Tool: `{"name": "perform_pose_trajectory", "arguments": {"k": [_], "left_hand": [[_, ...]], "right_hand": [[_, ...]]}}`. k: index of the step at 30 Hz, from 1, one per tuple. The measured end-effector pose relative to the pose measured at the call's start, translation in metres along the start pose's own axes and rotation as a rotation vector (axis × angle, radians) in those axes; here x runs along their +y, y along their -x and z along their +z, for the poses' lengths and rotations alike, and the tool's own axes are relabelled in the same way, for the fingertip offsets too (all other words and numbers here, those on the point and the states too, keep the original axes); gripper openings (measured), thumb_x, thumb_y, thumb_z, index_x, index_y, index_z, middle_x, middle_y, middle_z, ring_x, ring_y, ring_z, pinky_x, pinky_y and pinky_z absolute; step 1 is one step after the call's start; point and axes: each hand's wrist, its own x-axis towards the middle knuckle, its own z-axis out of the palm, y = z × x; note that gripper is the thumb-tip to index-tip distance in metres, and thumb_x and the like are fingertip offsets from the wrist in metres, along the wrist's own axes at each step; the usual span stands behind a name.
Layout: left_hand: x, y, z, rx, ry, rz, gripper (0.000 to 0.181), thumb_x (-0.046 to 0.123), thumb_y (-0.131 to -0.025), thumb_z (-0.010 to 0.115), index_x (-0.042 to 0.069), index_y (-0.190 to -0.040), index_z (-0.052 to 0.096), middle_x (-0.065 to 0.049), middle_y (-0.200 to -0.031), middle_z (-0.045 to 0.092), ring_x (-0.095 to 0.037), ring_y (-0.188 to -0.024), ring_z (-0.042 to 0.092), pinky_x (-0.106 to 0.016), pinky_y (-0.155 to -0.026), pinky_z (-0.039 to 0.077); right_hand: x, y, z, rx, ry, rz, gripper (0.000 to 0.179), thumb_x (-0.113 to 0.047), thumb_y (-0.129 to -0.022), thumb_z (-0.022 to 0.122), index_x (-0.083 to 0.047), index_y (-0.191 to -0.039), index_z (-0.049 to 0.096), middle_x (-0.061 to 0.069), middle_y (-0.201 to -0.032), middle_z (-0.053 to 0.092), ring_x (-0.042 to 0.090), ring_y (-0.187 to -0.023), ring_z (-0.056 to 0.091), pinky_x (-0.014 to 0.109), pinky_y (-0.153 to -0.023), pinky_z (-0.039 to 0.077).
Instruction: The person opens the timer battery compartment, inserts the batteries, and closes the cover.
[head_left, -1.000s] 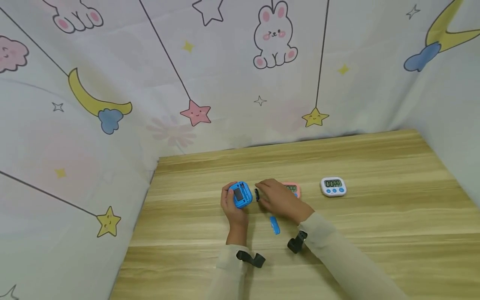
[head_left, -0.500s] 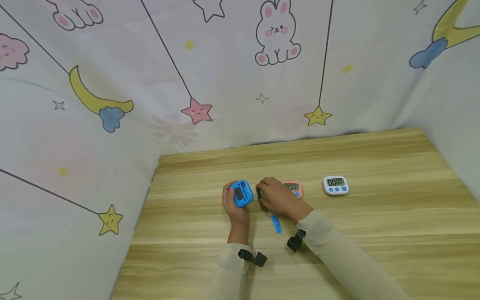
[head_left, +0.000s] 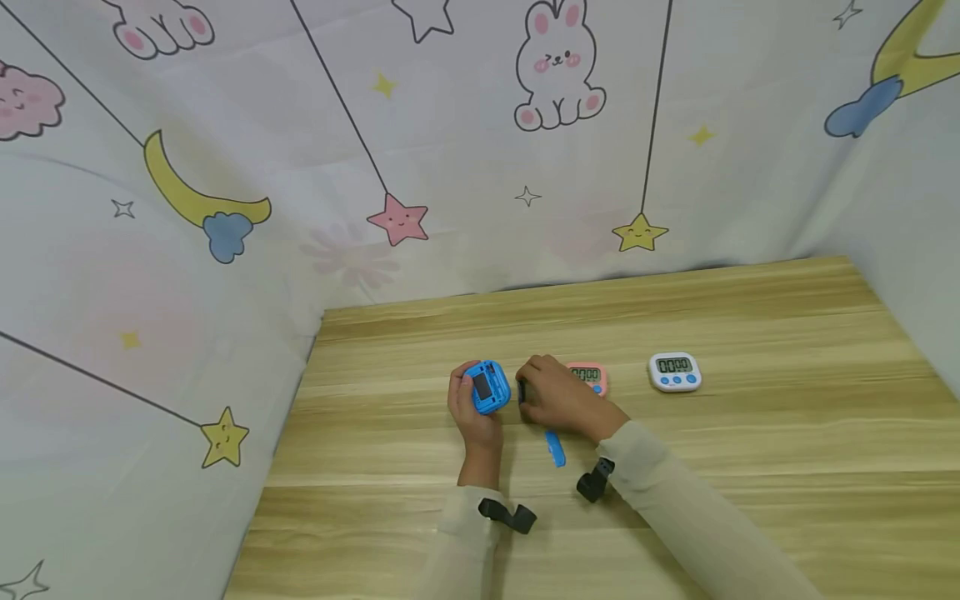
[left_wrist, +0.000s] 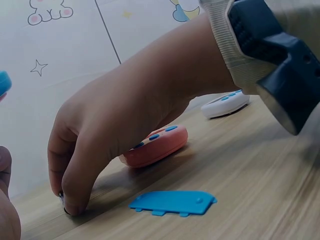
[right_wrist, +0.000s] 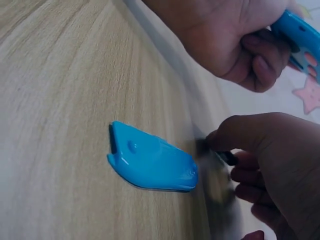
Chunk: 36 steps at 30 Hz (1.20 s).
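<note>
My left hand grips a blue digital timer, its back turned up and its battery compartment uncovered. Close by on the right, my right hand reaches down to the table with thumb and fingers pinching a small dark battery. Most of that battery is hidden by the fingers. The timer's blue battery cover lies loose on the table below the right hand; its small edge tabs show in the left wrist view. At the right wrist view's top edge, the left hand's fingers curl around the timer.
Behind the right hand lies a pink timer, partly covered by it. A white timer with blue buttons sits farther right on the wooden table. A printed cloth hangs along the back and left edges.
The right fingers have closed around the battery, which stood in plainer view beside the fingertips before. The left hand holds the blue timer much as before; the head view has shifted slightly.
</note>
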Motion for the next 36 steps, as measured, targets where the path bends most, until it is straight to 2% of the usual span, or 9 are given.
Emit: {"name": "perform_pose_trajectory", "arguments": {"k": [5,10,13,18,20,23,26,30,36], "left_hand": [[0.0,0.0,0.001,-0.002,-0.014,-0.018,0.025,0.014,-0.098,0.036,0.007,-0.103,0.059,-0.008,-0.096,0.059,-0.017,-0.083,0.058,-0.028,-0.066,0.05],[-0.001,0.003,0.003,-0.051,-0.028,-0.061,0.025,0.013,-0.098,0.036,0.008,-0.105,0.06,-0.007,-0.096,0.059,-0.017,-0.082,0.057,-0.028,-0.065,0.05],[-0.001,0.004,0.004,-0.102,-0.03,-0.073,0.025,0.012,-0.098,0.036,0.007,-0.106,0.059,-0.007,-0.098,0.059,-0.017,-0.083,0.058,-0.028,-0.066,0.05],[-0.001,0.005,0.006,-0.169,-0.049,-0.083,0.026,0.014,-0.099,0.038,-0.004,-0.11,0.054,-0.007,-0.099,0.06,-0.017,-0.083,0.06,-0.028,-0.066,0.052],[0.0,0.006,0.006,-0.179,-0.093,-0.087,0.029,0.015,-0.099,0.04,-0.009,-0.11,0.052,-0.006,-0.097,0.061,-0.016,-0.08,0.06,-0.027,-0.065,0.051],[0.0,0.008,0.004,-0.195,-0.176,-0.093,0.03,0.014,-0.098,0.041,-0.011,-0.111,0.052,-0.004,-0.095,0.06,-0.015,-0.079,0.058,-0.027,-0.064,0.049],[0.001,0.009,0.004,-0.219,-0.228,-0.097,0.03,0.013,-0.096,0.042,-0.01,-0.112,0.054,-0.004,-0.096,0.061,-0.017,-0.08,0.057,-0.029,-0.065,0.048],[0.0,0.009,0.006,-0.266,-0.225,-0.099,0.031,0.014,-0.096,0.043,-0.009,-0.113,0.055,-0.003,-0.097,0.062,-0.019,-0.081,0.058,-0.031,-0.066,0.049],[-0.003,0.01,0.007,-0.342,-0.233,-0.093,0.03,0.015,-0.096,0.046,-0.01,-0.111,0.055,0.0,-0.09,0.063,-0.013,-0.078,0.059,-0.025,-0.065,0.049]], "right_hand": [[0.0,0.003,-0.002,0.039,-0.037,-0.019,0.046,-0.03,-0.081,0.072,-0.005,-0.118,0.062,0.008,-0.115,0.058,0.025,-0.108,0.051,0.039,-0.095,0.044],[0.0,0.022,-0.005,0.148,-0.105,0.009,0.044,-0.028,-0.081,0.073,-0.004,-0.116,0.061,0.009,-0.114,0.059,0.028,-0.108,0.052,0.042,-0.093,0.044],[0.002,0.038,-0.005,0.257,-0.14,0.023,0.044,-0.028,-0.08,0.075,-0.007,-0.115,0.061,0.006,-0.112,0.059,0.027,-0.107,0.052,0.043,-0.092,0.044],[0.008,0.057,-0.008,0.507,-0.2,-0.032,0.047,-0.026,-0.076,0.079,-0.01,-0.115,0.06,0.004,-0.114,0.059,0.025,-0.109,0.052,0.045,-0.093,0.043],[0.011,0.061,-0.007,0.594,-0.23,-0.049,0.048,-0.024,-0.075,0.08,-0.011,-0.117,0.06,0.004,-0.116,0.058,0.024,-0.111,0.051,0.044,-0.093,0.043],[0.014,0.066,-0.004,0.684,-0.265,-0.067,0.05,-0.024,-0.074,0.078,-0.011,-0.119,0.06,0.005,-0.118,0.058,0.024,-0.112,0.051,0.042,-0.091,0.044],[0.015,0.068,0.0,0.738,-0.293,-0.092,0.05,-0.025,-0.074,0.077,-0.011,-0.12,0.061,0.006,-0.119,0.058,0.025,-0.112,0.051,0.038,-0.092,0.043],[0.013,0.066,0.003,0.789,-0.327,-0.15,0.048,-0.028,-0.077,0.073,-0.009,-0.12,0.061,0.008,-0.119,0.059,0.027,-0.112,0.051,0.033,-0.099,0.039],[0.009,0.063,0.006,0.811,-0.333,-0.234,0.046,-0.034,-0.084,0.068,-0.004,-0.118,0.062,0.012,-0.117,0.059,0.03,-0.111,0.052,0.032,-0.102,0.036]]}}
